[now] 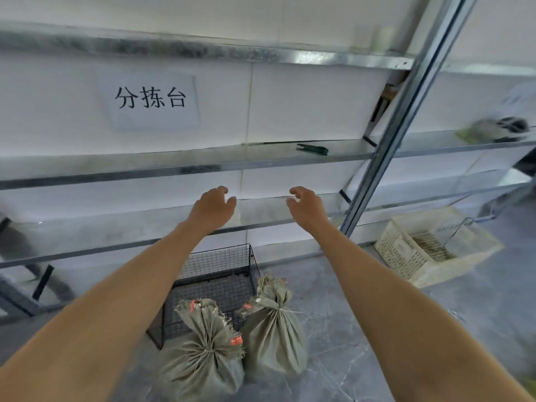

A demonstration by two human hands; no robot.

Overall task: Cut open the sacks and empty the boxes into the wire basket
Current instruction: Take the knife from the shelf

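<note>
Two tied sacks (203,343), wire basket (220,262) behind

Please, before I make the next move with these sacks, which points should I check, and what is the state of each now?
1. Hands free: left hand and right hand hold nothing: ok.
2. Cutter in hand: green tool lies on the shelf, untouched: not ok.
3. Sacks opened: near sack and far sack are tied shut: not ok.
4. Basket placed: wire basket stands beside the sacks: ok.
5. Basket empty: partly hidden: cannot tell.
</note>
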